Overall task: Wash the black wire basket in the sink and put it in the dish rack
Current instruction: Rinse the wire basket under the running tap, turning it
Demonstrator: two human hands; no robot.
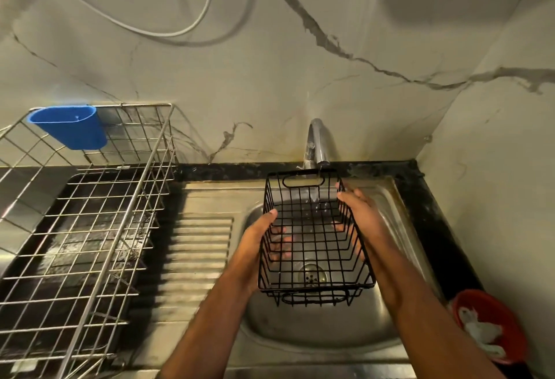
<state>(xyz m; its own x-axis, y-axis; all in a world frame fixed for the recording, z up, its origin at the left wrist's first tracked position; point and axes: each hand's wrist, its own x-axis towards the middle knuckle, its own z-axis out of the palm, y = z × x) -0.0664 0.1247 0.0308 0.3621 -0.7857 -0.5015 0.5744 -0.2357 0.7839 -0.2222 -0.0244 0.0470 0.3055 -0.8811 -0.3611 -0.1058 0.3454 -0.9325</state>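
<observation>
The black wire basket (pixel 312 237) hangs upright over the steel sink (pixel 270 315), under the chrome tap (pixel 318 144). A thin stream of water falls from the tap into the basket's far end. My left hand (pixel 258 237) grips the basket's left side, thumb on the rim and fingers curled underneath. My right hand (pixel 357 207) grips the right side in the same way, its fingers showing through the wires. The silver wire dish rack (pixel 99 216) stands on the counter to the left of the sink.
A blue plastic cup holder (pixel 70 126) hangs on the rack's far edge. The ribbed drainboard (pixel 195 246) lies between rack and sink. A red bowl (pixel 492 324) with white stuff sits at the right counter edge. Marble walls close the back and right.
</observation>
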